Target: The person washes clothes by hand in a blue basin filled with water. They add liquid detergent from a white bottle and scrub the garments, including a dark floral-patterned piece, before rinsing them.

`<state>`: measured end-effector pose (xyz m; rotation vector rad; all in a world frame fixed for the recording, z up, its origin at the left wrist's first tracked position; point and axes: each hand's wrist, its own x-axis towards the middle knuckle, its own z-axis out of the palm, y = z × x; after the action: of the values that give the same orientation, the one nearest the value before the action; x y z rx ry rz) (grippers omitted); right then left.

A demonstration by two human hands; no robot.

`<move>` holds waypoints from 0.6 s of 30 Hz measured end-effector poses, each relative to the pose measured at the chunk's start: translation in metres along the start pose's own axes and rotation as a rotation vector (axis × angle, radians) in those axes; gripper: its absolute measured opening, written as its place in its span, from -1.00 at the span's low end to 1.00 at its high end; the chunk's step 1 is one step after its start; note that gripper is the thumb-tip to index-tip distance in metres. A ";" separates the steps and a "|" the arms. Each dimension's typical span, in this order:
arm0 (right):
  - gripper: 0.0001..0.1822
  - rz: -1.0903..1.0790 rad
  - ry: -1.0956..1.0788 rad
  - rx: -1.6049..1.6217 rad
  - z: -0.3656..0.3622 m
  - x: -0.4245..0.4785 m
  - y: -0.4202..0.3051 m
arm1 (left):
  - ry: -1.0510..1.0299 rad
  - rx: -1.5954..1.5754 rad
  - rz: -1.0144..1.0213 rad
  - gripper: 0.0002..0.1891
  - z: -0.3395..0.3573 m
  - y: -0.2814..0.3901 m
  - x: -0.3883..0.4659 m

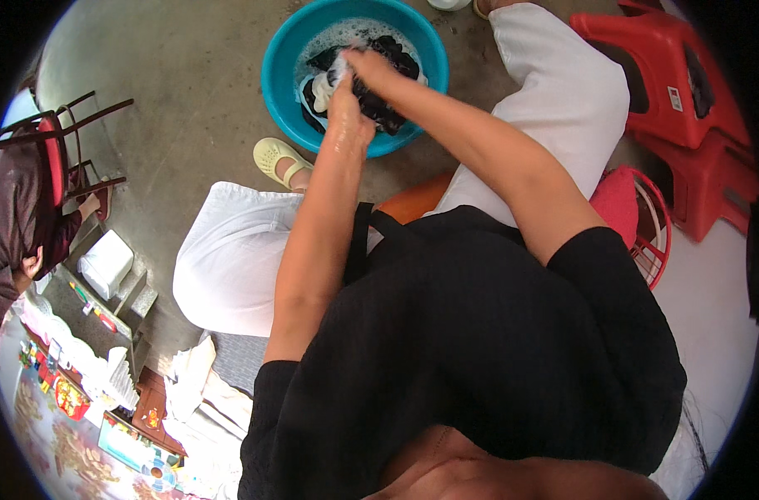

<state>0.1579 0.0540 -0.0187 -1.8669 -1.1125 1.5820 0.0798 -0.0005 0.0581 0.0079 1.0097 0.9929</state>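
A round blue plastic basin stands on the floor before me with sudsy water in it. Black clothes and a white cloth lie wet and bunched in the basin. My left hand and my right hand meet above the clothes, gripping a wet, foamy piece of cloth between them. Blur hides the fingertips, and the foam keeps me from telling that piece's colour. Wet streaks shine on my left wrist.
To my right are stacked red plastic stools and a red-rimmed basket. A person in dark clothes is at the far left by a metal-framed chair. A white bin stands by the steps. My yellow shoe is close to the basin.
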 end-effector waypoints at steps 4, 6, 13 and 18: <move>-0.43 -0.146 0.254 -0.516 0.034 -0.152 -0.124 | 0.159 -0.191 -0.211 -0.45 -0.074 0.029 0.023; -0.39 -0.352 0.054 -0.180 0.019 -0.094 -0.065 | 0.155 0.011 -0.013 -0.45 -0.050 0.030 0.017; -0.31 -0.191 0.252 -0.463 -0.052 0.002 -0.013 | -0.030 0.117 0.310 -0.67 -0.007 0.065 -0.008; 0.00 -0.543 -0.172 -0.254 -0.046 -0.051 -0.071 | 0.040 -0.112 0.233 -0.64 -0.021 0.080 -0.008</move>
<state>0.1804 0.0609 0.0770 -1.4062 -1.7854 1.3421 0.0084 0.0321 0.0866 0.0134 1.0035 1.2656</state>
